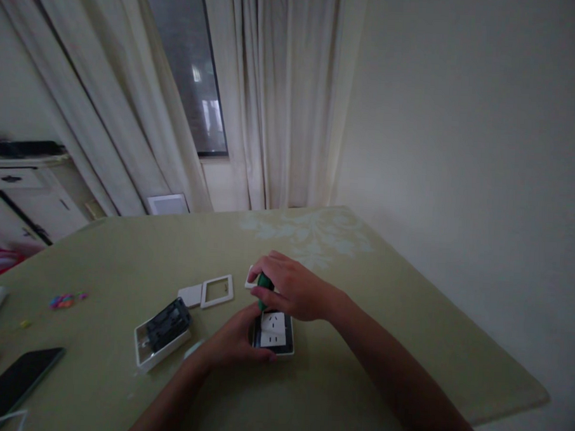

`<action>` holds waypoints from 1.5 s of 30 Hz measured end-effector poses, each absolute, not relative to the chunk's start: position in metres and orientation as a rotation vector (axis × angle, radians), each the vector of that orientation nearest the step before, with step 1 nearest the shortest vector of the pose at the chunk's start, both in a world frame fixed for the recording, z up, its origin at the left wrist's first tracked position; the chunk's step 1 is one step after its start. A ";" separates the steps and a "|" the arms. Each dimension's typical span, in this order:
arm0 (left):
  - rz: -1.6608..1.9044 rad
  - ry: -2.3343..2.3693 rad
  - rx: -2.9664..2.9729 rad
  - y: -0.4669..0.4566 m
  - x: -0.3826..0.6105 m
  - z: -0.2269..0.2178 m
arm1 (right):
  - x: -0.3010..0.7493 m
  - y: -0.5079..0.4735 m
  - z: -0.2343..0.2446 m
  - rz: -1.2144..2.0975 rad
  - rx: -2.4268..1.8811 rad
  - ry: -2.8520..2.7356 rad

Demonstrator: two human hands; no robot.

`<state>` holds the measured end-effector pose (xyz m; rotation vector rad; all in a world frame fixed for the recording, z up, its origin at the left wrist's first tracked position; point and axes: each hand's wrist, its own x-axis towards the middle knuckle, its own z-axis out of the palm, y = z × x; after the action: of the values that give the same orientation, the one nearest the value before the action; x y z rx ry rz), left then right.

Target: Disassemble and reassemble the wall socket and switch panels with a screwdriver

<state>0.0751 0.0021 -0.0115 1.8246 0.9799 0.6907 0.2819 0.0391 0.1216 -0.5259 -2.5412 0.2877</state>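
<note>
A wall socket (pixel 273 329) with a white face and a dark surround sits in a white box on the table. My left hand (pixel 237 337) grips the box from its left side, with the thumb along the near edge. My right hand (pixel 289 285) is closed around the green handle of a screwdriver (pixel 265 282), held upright over the socket's far left corner. The screwdriver's tip is hidden. Just behind my right fingers, a small white piece (pixel 249 278) shows in part.
Left of my hands stands an open white box (pixel 160 356) with a black part (pixel 169 325) in it. A white frame (pixel 217 291) and white plate (pixel 190 295) lie behind. Farther left are colourful small pieces (pixel 66 301) and a dark phone (pixel 16 385). A wall borders the table's right.
</note>
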 end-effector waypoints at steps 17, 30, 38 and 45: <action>0.649 1.011 1.805 -0.001 0.079 -0.025 | 0.282 0.020 0.129 -0.043 -0.908 -2.588; 0.668 0.939 1.766 0.001 0.078 -0.032 | 0.285 0.023 0.129 0.184 -0.771 -2.625; 0.670 0.936 1.811 -0.002 0.080 -0.021 | 0.282 0.026 0.126 0.069 -0.946 -2.604; 0.667 0.933 1.819 0.001 0.079 -0.028 | 0.281 0.012 0.132 -0.047 -1.001 -2.622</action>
<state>0.0786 0.0008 -0.0283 1.8191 0.9328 0.6670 0.2812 0.0116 0.1323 -1.0007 -2.6223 -0.0471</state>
